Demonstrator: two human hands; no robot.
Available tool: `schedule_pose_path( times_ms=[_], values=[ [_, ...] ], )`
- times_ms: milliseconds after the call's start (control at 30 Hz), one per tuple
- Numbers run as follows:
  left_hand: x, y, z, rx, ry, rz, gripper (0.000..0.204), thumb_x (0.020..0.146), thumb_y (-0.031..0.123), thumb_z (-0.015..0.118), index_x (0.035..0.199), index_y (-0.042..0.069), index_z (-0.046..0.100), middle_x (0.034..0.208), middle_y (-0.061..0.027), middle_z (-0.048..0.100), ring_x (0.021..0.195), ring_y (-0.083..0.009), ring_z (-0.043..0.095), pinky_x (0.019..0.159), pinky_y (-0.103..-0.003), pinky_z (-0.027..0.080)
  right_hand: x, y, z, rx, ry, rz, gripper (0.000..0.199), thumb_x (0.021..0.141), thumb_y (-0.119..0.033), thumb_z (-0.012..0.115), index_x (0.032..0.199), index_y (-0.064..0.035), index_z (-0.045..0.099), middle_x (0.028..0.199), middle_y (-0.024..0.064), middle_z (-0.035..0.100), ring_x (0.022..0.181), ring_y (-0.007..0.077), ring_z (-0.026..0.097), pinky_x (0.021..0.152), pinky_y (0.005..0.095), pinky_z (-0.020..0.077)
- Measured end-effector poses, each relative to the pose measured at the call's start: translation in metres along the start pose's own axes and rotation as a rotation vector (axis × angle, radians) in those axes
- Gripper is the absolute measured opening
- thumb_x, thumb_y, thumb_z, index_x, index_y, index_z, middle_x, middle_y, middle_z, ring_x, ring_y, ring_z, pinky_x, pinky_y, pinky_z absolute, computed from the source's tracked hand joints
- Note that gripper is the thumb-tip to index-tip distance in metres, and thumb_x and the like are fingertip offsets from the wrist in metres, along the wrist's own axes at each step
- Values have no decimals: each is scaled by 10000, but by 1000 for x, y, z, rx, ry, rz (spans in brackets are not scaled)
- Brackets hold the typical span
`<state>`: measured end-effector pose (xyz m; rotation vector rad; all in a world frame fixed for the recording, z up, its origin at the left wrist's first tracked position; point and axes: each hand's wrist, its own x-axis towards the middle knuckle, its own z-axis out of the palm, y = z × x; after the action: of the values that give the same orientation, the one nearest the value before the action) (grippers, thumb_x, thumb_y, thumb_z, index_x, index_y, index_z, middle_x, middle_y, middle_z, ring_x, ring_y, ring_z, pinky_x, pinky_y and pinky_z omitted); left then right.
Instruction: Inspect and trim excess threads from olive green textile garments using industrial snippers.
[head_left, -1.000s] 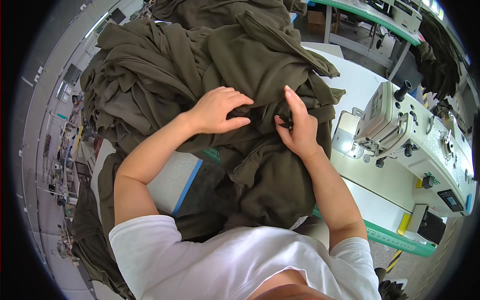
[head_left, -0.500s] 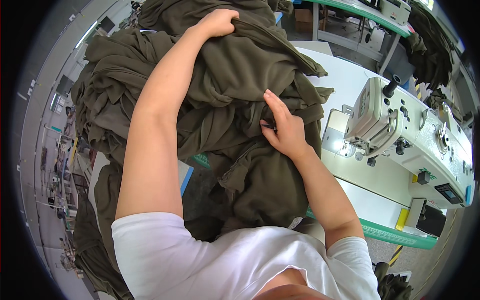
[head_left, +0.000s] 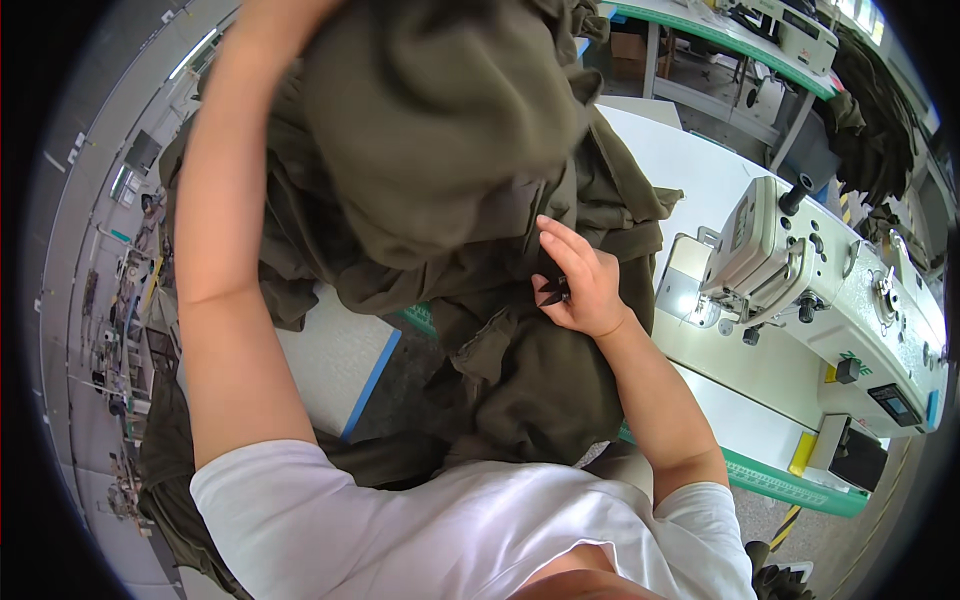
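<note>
A big olive-green garment (head_left: 440,130) is lifted high in front of me, bunched and hanging over the pile. My left forearm (head_left: 215,200) reaches up along its left side; the hand itself is past the top edge and behind the cloth. My right hand (head_left: 585,285) rests on the folds of olive fabric (head_left: 530,380) lower down, near a pocket flap. Its fingers pinch a small black pair of thread snips (head_left: 553,292) against the cloth.
A white industrial sewing machine (head_left: 800,270) stands just right of my right hand on a white table (head_left: 690,160) with a green front edge (head_left: 790,485). More dark garments (head_left: 870,110) hang at the back right. Another workbench (head_left: 720,40) runs along the top.
My left arm has swung from the pile up and away, raising the olive garment above the table. My right hand stayed on the fabric with the snips.
</note>
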<state>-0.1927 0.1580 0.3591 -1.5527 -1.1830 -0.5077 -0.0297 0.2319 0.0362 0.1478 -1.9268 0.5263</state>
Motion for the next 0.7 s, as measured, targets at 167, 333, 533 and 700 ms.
schedule_pose_path(
  times_ms=[167,333,533,700],
  values=[
    [-170,90,39,-355,-622,127,95,626,53,571,710,83,536,770,-63,517,677,-260,502,599,-355,439,13,-18,-7,27,17,-158,439,671,-45,668,1098,-19,569,974,127,621,646,243,616,526,301,491],
    [-225,144,20,-577,-548,61,84,644,107,596,692,104,527,703,-32,445,627,-221,459,595,-346,403,20,-16,-11,28,127,-219,330,699,-71,671,1020,-29,607,910,77,619,580,198,600,478,291,473],
    [-239,181,-3,-819,-575,126,129,624,93,623,740,103,567,822,-34,517,655,-219,493,606,-329,409,22,-20,-8,47,118,-126,323,674,-45,691,988,-34,614,900,73,632,605,196,619,484,294,478],
    [-243,147,-19,-798,-168,-90,272,627,77,644,891,97,581,928,-87,540,761,-261,520,718,-360,440,20,-16,-10,56,-2,-48,321,664,51,647,974,-24,612,903,101,648,670,240,639,552,298,502]
  ],
)
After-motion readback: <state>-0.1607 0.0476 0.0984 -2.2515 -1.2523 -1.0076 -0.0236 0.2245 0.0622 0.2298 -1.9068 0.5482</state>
